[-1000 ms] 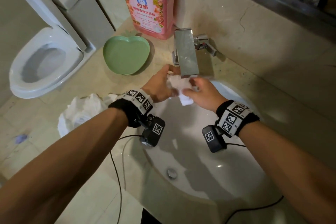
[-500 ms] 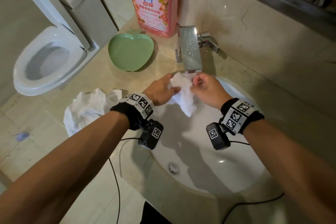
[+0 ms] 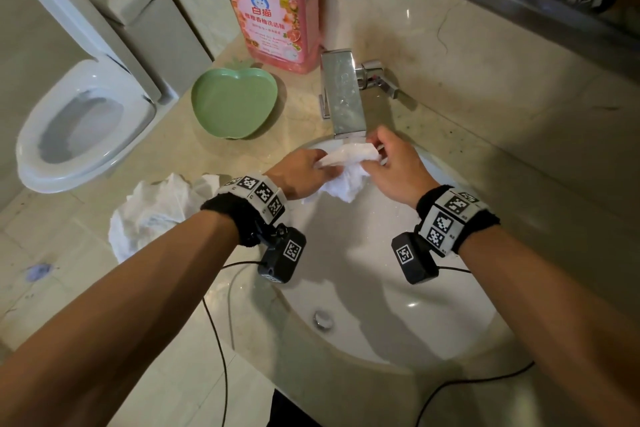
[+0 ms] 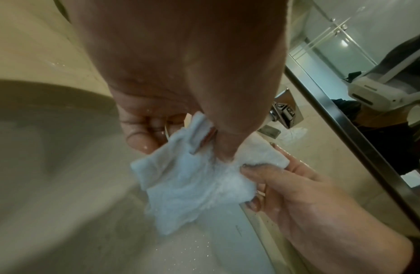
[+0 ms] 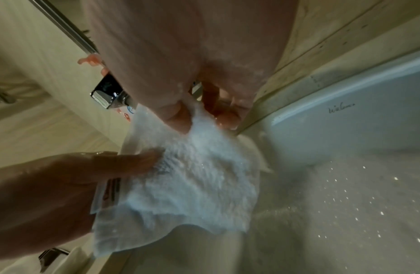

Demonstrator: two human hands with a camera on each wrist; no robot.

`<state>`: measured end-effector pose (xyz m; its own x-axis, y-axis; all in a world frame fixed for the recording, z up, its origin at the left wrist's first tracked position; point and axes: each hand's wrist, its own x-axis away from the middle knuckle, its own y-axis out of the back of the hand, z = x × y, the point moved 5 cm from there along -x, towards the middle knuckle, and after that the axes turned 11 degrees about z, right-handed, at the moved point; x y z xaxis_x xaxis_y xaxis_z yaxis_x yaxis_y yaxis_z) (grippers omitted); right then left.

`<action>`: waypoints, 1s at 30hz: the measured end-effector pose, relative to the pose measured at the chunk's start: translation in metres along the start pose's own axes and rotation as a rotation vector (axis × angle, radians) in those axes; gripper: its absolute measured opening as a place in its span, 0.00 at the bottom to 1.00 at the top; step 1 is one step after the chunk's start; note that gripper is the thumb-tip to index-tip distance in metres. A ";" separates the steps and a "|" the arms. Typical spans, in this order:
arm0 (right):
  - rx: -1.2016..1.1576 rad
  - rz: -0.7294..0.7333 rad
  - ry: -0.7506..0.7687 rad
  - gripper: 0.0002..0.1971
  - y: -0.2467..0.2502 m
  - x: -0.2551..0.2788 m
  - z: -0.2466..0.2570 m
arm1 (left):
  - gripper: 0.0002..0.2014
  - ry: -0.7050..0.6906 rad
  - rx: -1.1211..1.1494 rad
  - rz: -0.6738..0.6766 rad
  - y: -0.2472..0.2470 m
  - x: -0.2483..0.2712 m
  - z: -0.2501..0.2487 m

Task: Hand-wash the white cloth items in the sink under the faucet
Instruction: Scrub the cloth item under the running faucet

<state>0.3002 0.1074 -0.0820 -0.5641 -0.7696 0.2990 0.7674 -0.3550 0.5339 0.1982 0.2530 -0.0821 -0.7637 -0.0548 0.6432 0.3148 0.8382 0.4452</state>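
A small white terry cloth (image 3: 348,168) hangs stretched between the hands just below the spout of the square chrome faucet (image 3: 343,94), above the back of the round white ceramic sink (image 3: 398,322). It looks soaked and fluffy, its nap matted with wet fuzz, its upper edge pulled taut and its lower part drooping in crumpled folds toward the basin. In the right wrist view a printed label shows at one edge of the cloth (image 5: 192,185). The left hand (image 3: 298,173) pinches the cloth's left end between thumb and curled fingers; the right hand (image 3: 394,166) pinches the right end the same way, thumb (image 4: 260,171) pressed on top of the fabric (image 4: 192,185). Water droplets speckle the sink wall below the faucet.

Left of the faucet on the beige marble tabletop (image 3: 467,135) sit a green apple-shaped dish (image 3: 233,102) and, behind it, a pink detergent bottle (image 3: 273,3). Farther left of the faucet, at the sink's edge, lies a crumpled white cloth pile (image 3: 156,211).
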 end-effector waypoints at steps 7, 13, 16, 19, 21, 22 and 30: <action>-0.091 -0.002 0.030 0.16 0.008 -0.003 0.011 | 0.24 -0.050 0.621 0.110 -0.008 0.006 0.011; -0.297 0.022 0.055 0.22 0.003 -0.004 0.017 | 0.21 0.007 0.295 0.091 -0.014 -0.004 0.016; -0.275 0.083 0.056 0.18 -0.001 -0.003 0.018 | 0.28 -0.129 0.304 -0.069 -0.010 -0.004 0.006; -0.296 0.074 0.019 0.21 0.001 -0.002 0.014 | 0.21 -0.107 0.573 0.014 -0.012 -0.011 0.003; -0.273 0.054 0.019 0.19 0.000 0.001 0.012 | 0.21 -0.091 0.672 0.126 -0.017 -0.012 -0.001; -0.239 0.046 0.034 0.15 -0.001 0.003 0.012 | 0.23 -0.101 0.656 0.141 -0.018 -0.013 -0.004; -0.179 -0.028 0.117 0.28 0.007 0.015 0.003 | 0.11 -0.064 0.597 0.010 -0.012 -0.022 -0.006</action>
<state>0.2958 0.0949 -0.0717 -0.5546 -0.8110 0.1864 0.7998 -0.4576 0.3885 0.2150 0.2411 -0.0979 -0.8008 -0.0281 0.5982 -0.0345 0.9994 0.0008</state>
